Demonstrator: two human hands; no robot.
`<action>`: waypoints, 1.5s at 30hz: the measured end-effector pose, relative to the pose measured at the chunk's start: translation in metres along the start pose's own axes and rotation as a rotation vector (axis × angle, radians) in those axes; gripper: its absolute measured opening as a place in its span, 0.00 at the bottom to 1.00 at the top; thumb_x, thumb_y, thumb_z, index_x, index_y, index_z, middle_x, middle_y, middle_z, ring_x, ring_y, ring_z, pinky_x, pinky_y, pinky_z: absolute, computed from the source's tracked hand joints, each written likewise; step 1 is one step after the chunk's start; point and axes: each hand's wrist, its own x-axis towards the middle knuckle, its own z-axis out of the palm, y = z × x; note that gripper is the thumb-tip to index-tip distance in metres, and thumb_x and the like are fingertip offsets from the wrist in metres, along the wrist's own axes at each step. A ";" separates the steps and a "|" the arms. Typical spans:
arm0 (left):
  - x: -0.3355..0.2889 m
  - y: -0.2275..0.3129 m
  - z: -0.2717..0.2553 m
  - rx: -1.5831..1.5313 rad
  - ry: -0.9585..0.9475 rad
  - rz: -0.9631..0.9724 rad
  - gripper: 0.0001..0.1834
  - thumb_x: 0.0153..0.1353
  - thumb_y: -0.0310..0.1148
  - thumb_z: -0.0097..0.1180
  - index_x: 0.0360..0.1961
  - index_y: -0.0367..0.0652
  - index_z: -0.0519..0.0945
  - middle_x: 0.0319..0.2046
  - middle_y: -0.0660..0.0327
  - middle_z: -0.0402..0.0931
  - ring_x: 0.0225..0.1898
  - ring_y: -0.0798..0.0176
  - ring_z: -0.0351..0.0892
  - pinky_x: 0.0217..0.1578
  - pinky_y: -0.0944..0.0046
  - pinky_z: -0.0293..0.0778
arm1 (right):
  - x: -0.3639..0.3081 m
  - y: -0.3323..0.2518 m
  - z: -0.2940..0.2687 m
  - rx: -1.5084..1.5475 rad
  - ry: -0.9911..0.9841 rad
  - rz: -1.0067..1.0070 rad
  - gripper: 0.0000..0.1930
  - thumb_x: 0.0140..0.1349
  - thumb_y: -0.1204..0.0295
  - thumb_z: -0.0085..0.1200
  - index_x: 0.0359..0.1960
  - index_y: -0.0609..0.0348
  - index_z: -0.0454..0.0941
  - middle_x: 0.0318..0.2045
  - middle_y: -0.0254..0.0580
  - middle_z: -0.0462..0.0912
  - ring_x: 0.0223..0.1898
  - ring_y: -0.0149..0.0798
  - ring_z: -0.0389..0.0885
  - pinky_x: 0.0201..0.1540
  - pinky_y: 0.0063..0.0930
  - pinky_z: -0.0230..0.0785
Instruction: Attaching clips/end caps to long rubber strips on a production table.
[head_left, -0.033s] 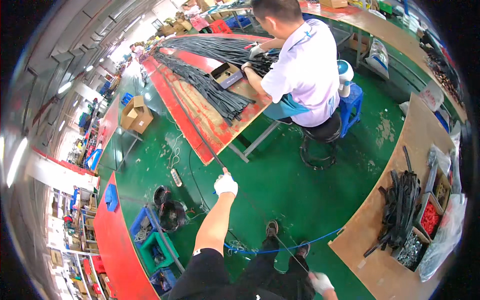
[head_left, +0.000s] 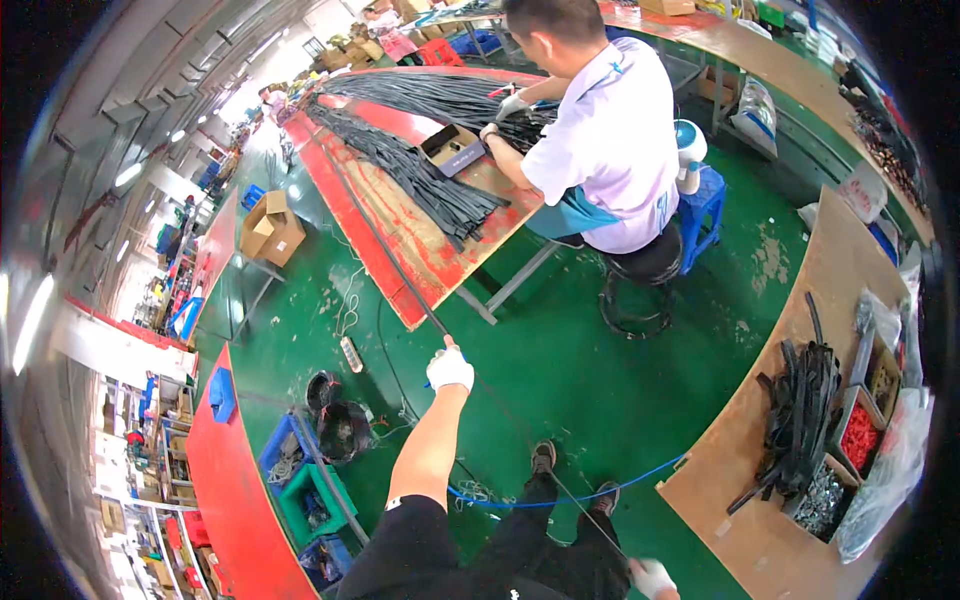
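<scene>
My left hand (head_left: 450, 370), in a white work glove with bare fingertips, is closed round the end of a long black strip (head_left: 400, 270). That strip runs away from me along the left edge of the red table (head_left: 415, 312). A thin dark cord (head_left: 580, 510) slants from near my left hand, past my legs, down to the right. At its lower end my right hand (head_left: 652, 578), gloved too and slightly blurred, is closed on it. Whether cord and strip are joined inside my left hand is hidden.
A seated co-worker (head_left: 620, 140) handles black strips (head_left: 430, 180) beside a small box (head_left: 452, 150). At right, a brown table (head_left: 740, 500) carries black straps (head_left: 800, 410) and parts boxes. Crates (head_left: 315, 500), a black bin (head_left: 340, 430) and a blue hose (head_left: 570, 500) lie on the floor.
My right hand has shifted a little to the right and down, with the thin cord in it. My left hand stays almost in place on the black strip.
</scene>
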 end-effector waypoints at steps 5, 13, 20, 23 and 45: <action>-0.025 -0.010 0.011 0.035 -0.057 0.064 0.39 0.65 0.35 0.53 0.78 0.39 0.63 0.47 0.46 0.84 0.47 0.46 0.87 0.50 0.50 0.82 | -0.022 -0.017 0.005 -0.022 0.121 -0.049 0.20 0.75 0.56 0.54 0.50 0.62 0.85 0.39 0.53 0.88 0.45 0.48 0.83 0.50 0.42 0.77; -0.015 -0.025 0.008 0.093 0.003 -0.010 0.35 0.69 0.35 0.51 0.77 0.40 0.66 0.46 0.50 0.84 0.46 0.48 0.87 0.48 0.50 0.82 | 0.044 -0.117 0.031 -0.008 0.005 -0.304 0.26 0.74 0.48 0.48 0.47 0.60 0.86 0.44 0.62 0.87 0.53 0.64 0.84 0.57 0.47 0.75; -0.031 -0.018 0.026 0.057 -0.080 0.020 0.36 0.68 0.36 0.50 0.78 0.41 0.65 0.47 0.49 0.84 0.47 0.48 0.87 0.49 0.51 0.81 | 0.000 0.053 0.009 0.168 0.115 -0.038 0.24 0.74 0.53 0.53 0.51 0.63 0.86 0.40 0.57 0.88 0.45 0.51 0.87 0.52 0.46 0.77; -0.029 -0.021 0.028 0.083 -0.040 0.044 0.34 0.72 0.38 0.49 0.77 0.41 0.65 0.46 0.50 0.84 0.46 0.49 0.87 0.48 0.51 0.81 | 0.056 -0.055 0.031 -0.144 0.246 -0.228 0.22 0.73 0.53 0.51 0.40 0.62 0.85 0.38 0.64 0.86 0.43 0.65 0.86 0.48 0.51 0.76; 0.003 -0.027 0.002 0.080 -0.013 0.017 0.36 0.67 0.36 0.52 0.77 0.40 0.66 0.48 0.47 0.84 0.48 0.47 0.87 0.50 0.51 0.82 | 0.055 -0.208 0.052 0.011 0.048 -0.363 0.22 0.75 0.54 0.50 0.48 0.62 0.86 0.45 0.60 0.88 0.51 0.61 0.86 0.55 0.46 0.76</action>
